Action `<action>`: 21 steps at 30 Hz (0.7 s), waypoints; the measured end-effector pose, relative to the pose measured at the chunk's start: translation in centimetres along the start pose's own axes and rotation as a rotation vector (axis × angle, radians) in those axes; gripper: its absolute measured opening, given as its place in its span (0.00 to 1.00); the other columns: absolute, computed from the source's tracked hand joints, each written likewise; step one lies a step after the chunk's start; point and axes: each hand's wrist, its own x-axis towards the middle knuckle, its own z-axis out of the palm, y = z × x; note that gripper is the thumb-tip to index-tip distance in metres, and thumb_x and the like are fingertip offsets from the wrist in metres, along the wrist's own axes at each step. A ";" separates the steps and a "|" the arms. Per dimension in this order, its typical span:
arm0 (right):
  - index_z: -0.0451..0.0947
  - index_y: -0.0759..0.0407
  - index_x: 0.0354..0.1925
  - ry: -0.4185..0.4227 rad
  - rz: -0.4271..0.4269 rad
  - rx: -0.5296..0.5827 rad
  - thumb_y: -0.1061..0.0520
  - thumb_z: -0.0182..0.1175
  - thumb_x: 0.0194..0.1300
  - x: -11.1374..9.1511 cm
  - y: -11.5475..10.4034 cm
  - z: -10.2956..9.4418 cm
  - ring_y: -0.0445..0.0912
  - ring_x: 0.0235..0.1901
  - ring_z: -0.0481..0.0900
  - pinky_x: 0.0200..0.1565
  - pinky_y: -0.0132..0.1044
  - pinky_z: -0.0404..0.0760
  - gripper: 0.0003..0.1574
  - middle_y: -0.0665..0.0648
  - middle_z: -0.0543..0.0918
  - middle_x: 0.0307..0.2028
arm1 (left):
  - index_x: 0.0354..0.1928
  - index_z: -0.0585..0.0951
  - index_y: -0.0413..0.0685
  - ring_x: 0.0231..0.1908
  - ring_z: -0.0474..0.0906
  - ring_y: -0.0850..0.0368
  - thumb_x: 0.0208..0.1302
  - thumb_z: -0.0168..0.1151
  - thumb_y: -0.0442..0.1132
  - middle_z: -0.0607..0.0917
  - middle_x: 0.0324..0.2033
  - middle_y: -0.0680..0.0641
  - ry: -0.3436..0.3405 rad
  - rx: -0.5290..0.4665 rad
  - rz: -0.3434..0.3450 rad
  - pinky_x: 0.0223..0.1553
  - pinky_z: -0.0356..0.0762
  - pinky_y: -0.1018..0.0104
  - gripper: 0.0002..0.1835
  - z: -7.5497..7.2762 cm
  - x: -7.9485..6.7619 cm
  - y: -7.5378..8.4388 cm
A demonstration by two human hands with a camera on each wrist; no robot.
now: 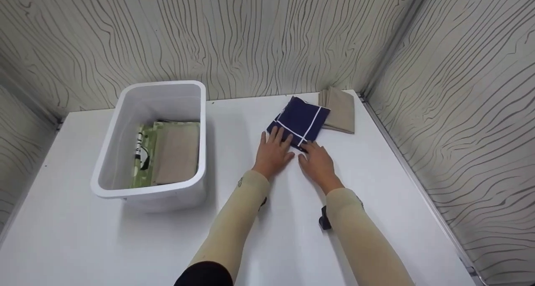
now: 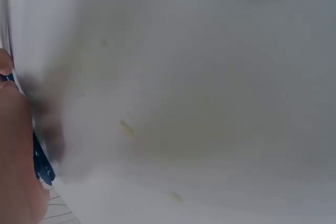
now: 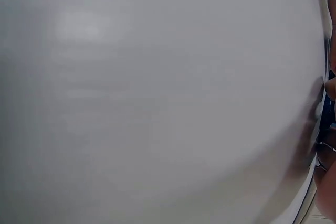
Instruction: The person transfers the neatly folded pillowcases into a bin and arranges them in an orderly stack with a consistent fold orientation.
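A folded navy blue cloth (image 1: 301,118) with white lines lies on the white table, turned at an angle. My left hand (image 1: 272,154) rests its spread, fairly straight fingers on the cloth's near left edge. At the near corner, my right hand (image 1: 319,164) touches the same cloth with its fingertips, its thumb on the side toward my left hand. Behind and to the right, a folded beige cloth (image 1: 343,112) partly lies under or against the navy one. The left wrist view catches a sliver of the navy cloth (image 2: 42,163) beside the hand.
On the left stands a white plastic bin (image 1: 152,190) holding a folded beige cloth (image 1: 179,152) and a green patterned cloth (image 1: 144,158). Wood-grain patterned panels (image 1: 250,39) wall in the table (image 1: 284,244) at the back and right.
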 end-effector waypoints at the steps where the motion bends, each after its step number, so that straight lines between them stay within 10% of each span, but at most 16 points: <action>1: 0.71 0.60 0.65 0.002 -0.003 0.003 0.47 0.50 0.70 0.0 -0.1 -0.1 0.61 0.69 0.64 0.73 0.53 0.57 0.31 0.66 0.69 0.68 | 0.76 0.52 0.64 0.77 0.44 0.47 0.73 0.34 0.65 0.52 0.77 0.46 0.004 -0.011 -0.003 0.74 0.48 0.43 0.34 0.0 -0.3 -0.2; 11: 0.77 0.58 0.61 -0.012 0.057 0.040 0.47 0.51 0.69 -0.7 -0.9 -0.3 0.66 0.64 0.69 0.70 0.57 0.62 0.28 0.67 0.75 0.63 | 0.75 0.57 0.58 0.76 0.48 0.46 0.72 0.40 0.63 0.57 0.75 0.44 -0.005 -0.195 -0.012 0.74 0.48 0.42 0.34 -0.2 -3.5 -0.1; 21: 0.83 0.58 0.51 0.047 0.052 0.067 0.47 0.54 0.66 -1.4 -2.2 -0.1 0.63 0.52 0.79 0.67 0.58 0.65 0.23 0.65 0.83 0.47 | 0.75 0.57 0.57 0.75 0.50 0.44 0.67 0.42 0.70 0.58 0.75 0.43 -0.078 -0.176 -0.055 0.74 0.47 0.43 0.41 -0.9 -6.1 0.3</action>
